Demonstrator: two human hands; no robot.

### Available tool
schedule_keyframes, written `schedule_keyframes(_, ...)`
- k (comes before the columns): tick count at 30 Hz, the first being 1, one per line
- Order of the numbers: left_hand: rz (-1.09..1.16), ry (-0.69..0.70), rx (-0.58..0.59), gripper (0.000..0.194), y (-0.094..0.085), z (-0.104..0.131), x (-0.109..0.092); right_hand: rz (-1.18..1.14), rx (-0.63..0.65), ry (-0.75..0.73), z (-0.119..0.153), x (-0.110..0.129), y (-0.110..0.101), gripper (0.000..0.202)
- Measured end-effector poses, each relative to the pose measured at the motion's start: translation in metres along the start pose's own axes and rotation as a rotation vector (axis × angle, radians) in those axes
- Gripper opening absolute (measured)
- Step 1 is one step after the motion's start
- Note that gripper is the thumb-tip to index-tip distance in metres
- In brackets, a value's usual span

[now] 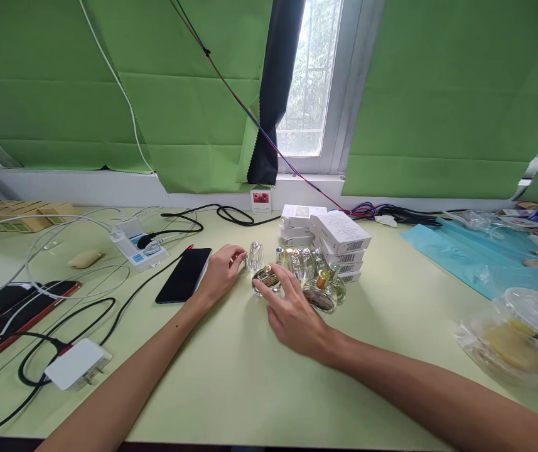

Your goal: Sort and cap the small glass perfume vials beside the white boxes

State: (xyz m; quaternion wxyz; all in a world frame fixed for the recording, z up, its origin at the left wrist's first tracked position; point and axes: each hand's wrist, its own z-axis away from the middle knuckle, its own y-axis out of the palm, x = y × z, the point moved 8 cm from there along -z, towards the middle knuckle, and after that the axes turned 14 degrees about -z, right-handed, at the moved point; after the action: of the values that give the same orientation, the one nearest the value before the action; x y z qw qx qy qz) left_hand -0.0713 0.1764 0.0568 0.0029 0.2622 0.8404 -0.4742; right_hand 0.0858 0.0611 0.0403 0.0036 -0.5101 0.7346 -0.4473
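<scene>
Glass bottles [319, 297] clustered on the surface [231, 389]: two at front right, one upright bottle [254, 257] beside the left hand [220, 274], one low bottle [265, 278] under the right hand [294, 312], and more behind, too crowded to count. The left fingers were bent nearly together at the upright one's side, the right fingers spread partway over the low one; whether either gripped could not be told. Among two stacks of white boxes [341, 230], the nearer showed at least three barcodes and unreadable handwriting on top
</scene>
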Motion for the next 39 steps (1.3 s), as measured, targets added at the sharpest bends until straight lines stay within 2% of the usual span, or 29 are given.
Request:
schedule_keyframes(16,-0.006,0.000,-0.009,0.030,0.002,0.000,-0.001,-0.011,-0.006,0.002,0.001,-0.001,-0.001,0.067)
schedule_keyframes(20,-0.039,-0.016,-0.147,0.030,-0.018,0.002,-0.007,-0.005,0.010,0.007,0.001,-0.001,0.000,0.065)
schedule_keyframes(22,-0.083,-0.011,-0.246,0.029,-0.033,0.005,-0.016,-0.002,0.012,0.006,0.001,-0.001,0.000,0.064)
schedule_keyframes(24,-0.080,0.015,-0.292,0.029,-0.042,0.010,-0.028,-0.005,0.010,0.004,0.001,0.000,0.000,0.063)
schedule_keyframes(26,-0.029,0.066,-0.252,0.030,-0.043,0.014,-0.041,-0.020,0.009,0.002,0.001,0.000,0.000,0.063)
schedule_keyframes(30,0.083,0.210,-0.052,0.025,-0.028,0.022,-0.060,-0.080,0.011,-0.006,0.000,0.001,0.000,0.064)
schedule_keyframes(33,0.100,0.272,-0.024,0.021,-0.026,0.026,-0.066,-0.112,0.004,-0.003,0.001,0.001,-0.001,0.063)
schedule_keyframes(39,0.124,0.287,-0.002,0.020,-0.028,0.027,-0.066,-0.132,-0.084,-0.035,0.001,0.005,-0.011,0.052)
